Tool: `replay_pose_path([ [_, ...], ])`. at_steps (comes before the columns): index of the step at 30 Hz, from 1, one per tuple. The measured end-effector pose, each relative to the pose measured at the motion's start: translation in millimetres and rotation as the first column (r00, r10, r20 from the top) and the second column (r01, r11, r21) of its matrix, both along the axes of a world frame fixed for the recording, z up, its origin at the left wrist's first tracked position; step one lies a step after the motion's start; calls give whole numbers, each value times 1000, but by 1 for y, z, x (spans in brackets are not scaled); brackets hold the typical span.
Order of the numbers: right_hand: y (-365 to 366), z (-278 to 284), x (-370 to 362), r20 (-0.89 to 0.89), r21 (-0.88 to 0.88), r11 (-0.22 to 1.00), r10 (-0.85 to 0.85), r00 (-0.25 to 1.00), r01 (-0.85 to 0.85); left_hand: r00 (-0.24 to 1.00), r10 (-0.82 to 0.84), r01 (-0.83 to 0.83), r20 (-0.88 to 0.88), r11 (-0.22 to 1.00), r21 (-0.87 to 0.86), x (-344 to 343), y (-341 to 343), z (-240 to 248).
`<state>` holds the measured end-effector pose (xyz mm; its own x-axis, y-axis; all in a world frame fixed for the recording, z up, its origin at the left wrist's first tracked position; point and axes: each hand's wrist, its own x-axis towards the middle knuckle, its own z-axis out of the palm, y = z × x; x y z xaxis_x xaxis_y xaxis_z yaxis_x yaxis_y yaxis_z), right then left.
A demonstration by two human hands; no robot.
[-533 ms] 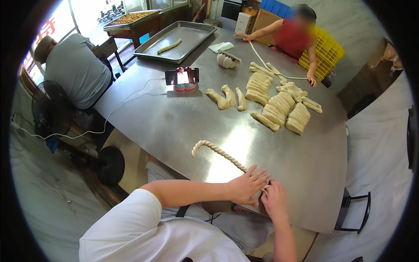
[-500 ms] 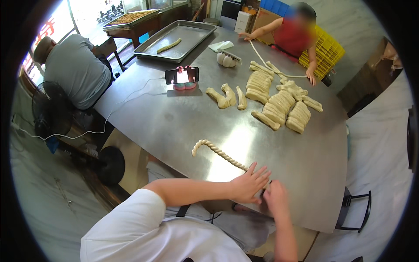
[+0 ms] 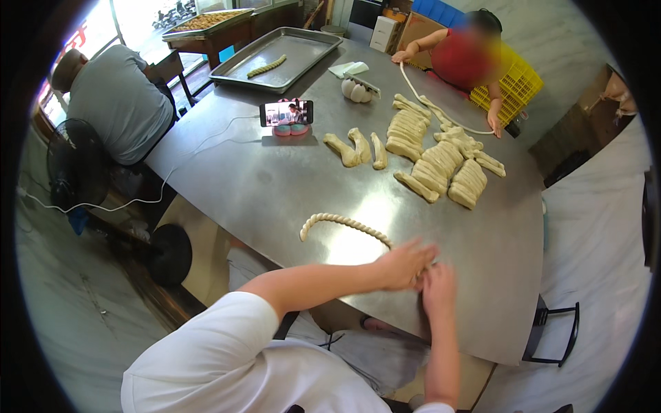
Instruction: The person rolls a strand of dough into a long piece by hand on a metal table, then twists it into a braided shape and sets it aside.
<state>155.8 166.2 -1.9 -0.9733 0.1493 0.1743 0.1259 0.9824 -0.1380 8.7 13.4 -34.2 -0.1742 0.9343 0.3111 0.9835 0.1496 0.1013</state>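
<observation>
A twisted dough rope [image 3: 344, 220] lies on the steel table in front of me, its hooked far end curving down to the left. Its near end runs under my left hand [image 3: 405, 266], which is closed over it, fingers bent and slightly blurred. Pressed close beside it, my right hand [image 3: 438, 283] pinches at the rope's end; the dough between the two hands is mostly hidden. Beyond them lie piled dough strips [image 3: 435, 167], with several loose dough pieces [image 3: 350, 149] to their left.
A phone [image 3: 286, 113] on a pink stand trails a white cable. Behind it, a metal tray [image 3: 303, 58] holds one twisted dough piece [image 3: 267, 66]. Across the steel table [image 3: 261, 186], a co-worker in red stretches a long dough strand [image 3: 441, 112]. A fan [image 3: 79, 165] stands at left.
My left hand has gone from flat, spread fingers to closed, lifting slightly. The rope's middle has bowed farther from me. Opposite, the co-worker's strand sags more, and the phone's picture differs.
</observation>
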Motion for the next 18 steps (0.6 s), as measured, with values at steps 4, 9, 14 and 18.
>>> replay_pose_path([
  [4,-26,9,44,61,-27,999,-23,998,25,986,-71,87,150,991,-105,56,-43,13],
  [9,-1,10,-12,-3,-45,997,-59,998,59,997,-6,11,71,998,-59,5,10,1],
  [14,-23,16,48,6,-42,999,-14,1000,15,980,-112,142,166,974,-179,56,-43,44],
  [18,9,14,-11,8,-88,978,-187,982,187,995,16,-6,102,995,-98,18,17,29],
])
